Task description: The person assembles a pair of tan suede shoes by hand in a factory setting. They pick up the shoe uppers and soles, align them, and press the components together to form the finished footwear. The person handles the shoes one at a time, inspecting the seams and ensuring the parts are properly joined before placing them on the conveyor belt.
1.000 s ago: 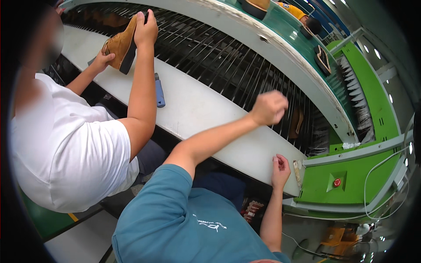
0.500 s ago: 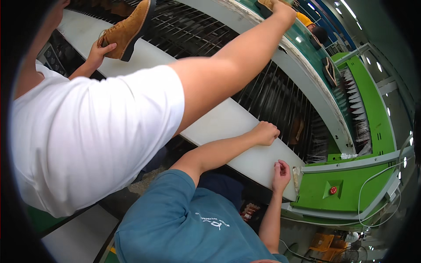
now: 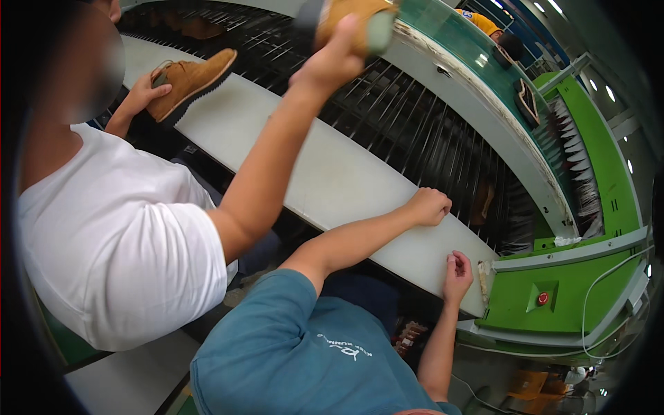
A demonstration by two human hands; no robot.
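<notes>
Both fists (image 3: 429,206) at white ledge (image 3: 325,180) edge

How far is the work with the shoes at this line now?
Done: brown shoes already lie on the dark rod conveyor. In hand: a co-worker in white lifts one tan suede shoe and grips a second tan shoe on the long white bench. The left hand, a fist, and right hand rest there, holding no shoe. What remains cannot be told.
</notes>
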